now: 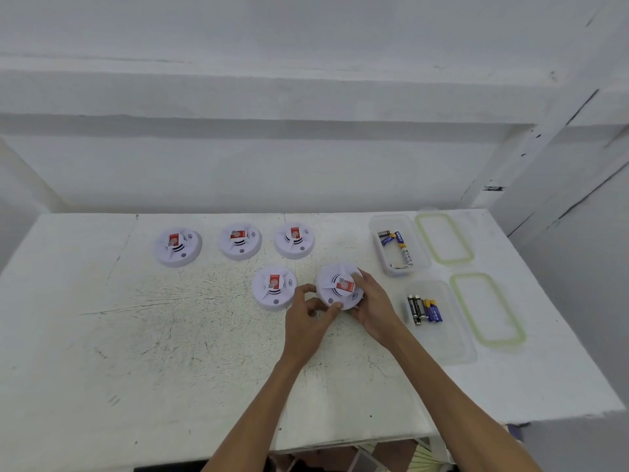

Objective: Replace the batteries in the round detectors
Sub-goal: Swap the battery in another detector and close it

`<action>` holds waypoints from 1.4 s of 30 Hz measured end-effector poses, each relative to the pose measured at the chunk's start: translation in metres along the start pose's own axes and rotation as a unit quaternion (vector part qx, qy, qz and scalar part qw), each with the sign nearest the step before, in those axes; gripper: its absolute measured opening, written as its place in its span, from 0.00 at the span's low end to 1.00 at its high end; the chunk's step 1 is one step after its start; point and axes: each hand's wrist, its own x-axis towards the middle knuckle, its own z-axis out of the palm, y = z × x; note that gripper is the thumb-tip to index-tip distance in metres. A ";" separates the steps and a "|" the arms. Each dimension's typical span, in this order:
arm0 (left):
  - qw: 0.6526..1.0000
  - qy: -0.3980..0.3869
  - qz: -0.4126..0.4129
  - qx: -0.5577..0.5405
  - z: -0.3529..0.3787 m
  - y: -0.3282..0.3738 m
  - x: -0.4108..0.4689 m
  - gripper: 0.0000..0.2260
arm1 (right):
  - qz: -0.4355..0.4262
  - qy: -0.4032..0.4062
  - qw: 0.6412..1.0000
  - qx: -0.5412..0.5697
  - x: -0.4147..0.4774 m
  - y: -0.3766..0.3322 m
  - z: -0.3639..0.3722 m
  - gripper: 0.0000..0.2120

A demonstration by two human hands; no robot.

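Both hands hold one round detector [340, 287] near the middle of the desk [163, 338]. The left hand [308, 313] pinches its near-left rim and the right hand [371, 306] has its fingers curled round the right edge. I cannot tell whether the detector is lifted or resting on the desk.

Just left of it lies a second detector [274, 291], close to the left hand's knuckles. Three more detectors [240, 240] sit in a row farther back, well apart from the hands.

To the right stand two clear tubs. The far tub [422, 255] holds scattered batteries [396, 243], and the near tub [451, 345] holds a neat cluster of batteries [425, 310]. It lies just beside the right wrist. Right of each tub lies a lid with a green seal, the far lid [444, 238] and the near lid [486, 310].

The desk is white, scuffed and scratched, and set against white walls.
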 end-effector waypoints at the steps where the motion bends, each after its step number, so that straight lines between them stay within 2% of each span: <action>1: 1.000 -0.002 -0.002 0.000 0.000 0.000 0.001 0.21 | -0.004 0.012 1.000 0.000 -0.001 0.000 0.001 0.21; 5: 1.000 0.006 -0.003 0.010 0.001 -0.001 0.002 0.24 | 0.000 0.037 0.999 0.028 -0.003 0.003 0.005 0.22; 8: 1.000 -0.001 0.005 0.017 0.000 0.001 0.003 0.39 | 0.026 0.003 0.997 0.067 -0.001 0.005 0.005 0.19; 10: 0.999 -0.013 0.026 0.034 -0.002 -0.001 0.005 0.42 | 0.036 -0.022 0.995 0.089 0.000 0.003 0.004 0.20; 12: 0.998 -0.021 0.041 0.047 -0.003 0.000 0.006 0.39 | 0.034 -0.040 0.994 0.098 -0.001 0.003 0.003 0.23; 20: 0.997 -0.027 0.028 0.069 -0.008 0.007 0.013 0.24 | -0.024 -0.019 0.998 0.049 -0.001 0.009 0.000 0.17; 22: 0.996 -0.049 0.013 0.075 -0.016 0.004 0.018 0.27 | -0.039 -0.009 0.999 0.024 -0.002 0.009 0.002 0.16; 24: 0.995 -0.071 -0.013 0.074 -0.023 0.002 0.024 0.37 | -0.050 -0.001 0.999 0.001 -0.002 0.010 0.006 0.17; 26: 0.992 -0.093 -0.025 0.080 -0.025 0.003 0.029 0.41 | -0.050 0.008 0.999 -0.012 -0.001 0.010 0.010 0.17; 36: 0.988 -0.131 -0.037 0.067 -0.016 0.009 0.037 0.34 | -0.058 0.027 0.997 -0.051 0.004 0.011 0.011 0.16; 42: 0.989 -0.127 -0.031 0.067 -0.014 0.012 0.035 0.32 | -0.069 0.040 0.996 -0.050 0.002 0.012 0.014 0.16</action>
